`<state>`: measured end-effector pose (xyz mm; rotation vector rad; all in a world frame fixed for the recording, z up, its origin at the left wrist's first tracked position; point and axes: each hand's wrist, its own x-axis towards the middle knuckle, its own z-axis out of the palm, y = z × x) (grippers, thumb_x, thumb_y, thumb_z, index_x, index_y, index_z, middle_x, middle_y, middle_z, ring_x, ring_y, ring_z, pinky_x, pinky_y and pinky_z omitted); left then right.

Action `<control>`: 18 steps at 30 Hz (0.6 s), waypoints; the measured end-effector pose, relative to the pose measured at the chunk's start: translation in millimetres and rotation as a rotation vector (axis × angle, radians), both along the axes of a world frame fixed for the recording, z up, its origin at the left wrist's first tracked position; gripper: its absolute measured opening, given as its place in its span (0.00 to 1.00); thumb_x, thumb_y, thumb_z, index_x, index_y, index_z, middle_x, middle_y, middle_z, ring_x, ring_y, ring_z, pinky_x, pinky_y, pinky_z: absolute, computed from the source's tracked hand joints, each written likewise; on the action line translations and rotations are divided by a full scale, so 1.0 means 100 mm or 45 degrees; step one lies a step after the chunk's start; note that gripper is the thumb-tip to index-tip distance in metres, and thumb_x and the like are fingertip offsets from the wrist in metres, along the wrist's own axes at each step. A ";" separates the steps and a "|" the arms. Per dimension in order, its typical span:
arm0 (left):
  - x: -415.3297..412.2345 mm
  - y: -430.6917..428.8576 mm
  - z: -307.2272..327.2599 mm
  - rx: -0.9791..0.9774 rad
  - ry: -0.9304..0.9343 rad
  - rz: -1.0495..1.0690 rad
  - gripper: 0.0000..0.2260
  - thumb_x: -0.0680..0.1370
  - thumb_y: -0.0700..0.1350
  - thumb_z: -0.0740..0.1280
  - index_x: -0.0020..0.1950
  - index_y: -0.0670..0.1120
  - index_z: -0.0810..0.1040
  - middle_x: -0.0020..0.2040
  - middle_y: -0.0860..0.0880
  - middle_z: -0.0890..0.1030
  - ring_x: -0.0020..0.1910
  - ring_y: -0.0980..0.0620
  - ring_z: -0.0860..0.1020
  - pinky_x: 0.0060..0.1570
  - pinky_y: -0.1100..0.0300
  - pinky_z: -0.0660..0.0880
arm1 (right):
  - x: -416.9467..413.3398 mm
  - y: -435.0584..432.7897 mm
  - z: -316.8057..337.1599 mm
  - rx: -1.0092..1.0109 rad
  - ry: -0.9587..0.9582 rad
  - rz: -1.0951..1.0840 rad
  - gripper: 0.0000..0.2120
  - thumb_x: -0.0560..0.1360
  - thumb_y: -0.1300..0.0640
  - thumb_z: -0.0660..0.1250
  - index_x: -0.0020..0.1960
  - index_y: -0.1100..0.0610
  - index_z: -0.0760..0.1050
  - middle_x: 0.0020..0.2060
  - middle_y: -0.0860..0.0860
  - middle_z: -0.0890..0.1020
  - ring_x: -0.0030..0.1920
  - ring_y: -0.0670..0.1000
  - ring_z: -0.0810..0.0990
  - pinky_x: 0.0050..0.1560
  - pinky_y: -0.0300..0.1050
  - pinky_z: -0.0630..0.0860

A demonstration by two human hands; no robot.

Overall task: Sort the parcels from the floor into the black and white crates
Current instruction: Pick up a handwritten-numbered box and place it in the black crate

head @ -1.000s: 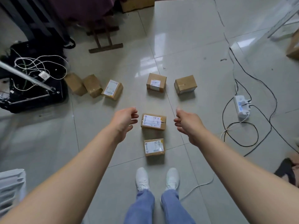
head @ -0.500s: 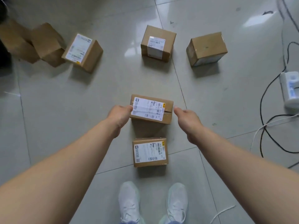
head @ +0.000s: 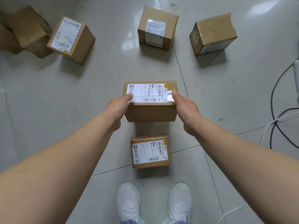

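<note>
Both hands gripped the middle parcel (head: 151, 109), a brown carton with a white shipping label on top. It sat in the middle of the visible floor (head: 80, 94) and looked raised a little off the tiles, with a shadow under its near face. The left hand (head: 117, 106) clasped the left end: the thumb lay on the label's left edge, and the fingers curled down the side, out of sight. The right hand (head: 184, 107) clasped the right end the same way, thumb on the glossy tape beside the label and fingers wrapped round the far side, hidden.

The near parcel (head: 150, 151) lay flat on the floor between the middle parcel and the person's white shoes (head: 129, 202), label up, apart from both.

Toward the far edge of the visible floor stood the labelled parcel (head: 157, 29), and to its right, well apart, the plain parcel (head: 213, 33), turned at an angle. Toward the far left corner the tilted parcel (head: 71, 39) leaned with its label facing up, touching or just beside two plain boxes (head: 29, 29) that ran off the left edge.

A black cable (head: 275, 101) and a white cable (head: 271, 125) trailed over the tiles along the right edge.
</note>
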<state>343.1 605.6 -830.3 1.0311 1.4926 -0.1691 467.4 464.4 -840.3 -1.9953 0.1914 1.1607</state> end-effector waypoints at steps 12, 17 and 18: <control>0.06 0.25 2.87 0.047 -0.232 0.210 0.18 0.77 0.57 0.64 0.61 0.48 0.77 0.56 0.49 0.80 0.46 0.53 0.76 0.45 0.55 0.73 | 0.25 0.36 2.92 0.177 -0.090 -0.082 0.22 0.74 0.34 0.58 0.56 0.49 0.74 0.54 0.50 0.80 0.50 0.48 0.80 0.43 0.48 0.78; -0.14 0.31 4.26 0.127 -0.293 0.367 0.16 0.78 0.58 0.62 0.56 0.49 0.78 0.42 0.54 0.82 0.34 0.57 0.79 0.33 0.60 0.72 | 0.16 0.49 4.30 0.305 -0.062 -0.142 0.19 0.74 0.35 0.60 0.48 0.50 0.77 0.40 0.42 0.84 0.38 0.42 0.82 0.31 0.40 0.73; -0.21 0.32 4.53 0.147 -0.309 0.383 0.16 0.78 0.59 0.62 0.55 0.49 0.79 0.39 0.55 0.83 0.30 0.58 0.79 0.31 0.62 0.72 | 0.12 0.51 4.56 0.331 -0.065 -0.134 0.20 0.74 0.35 0.60 0.50 0.50 0.77 0.43 0.45 0.83 0.41 0.44 0.83 0.32 0.40 0.74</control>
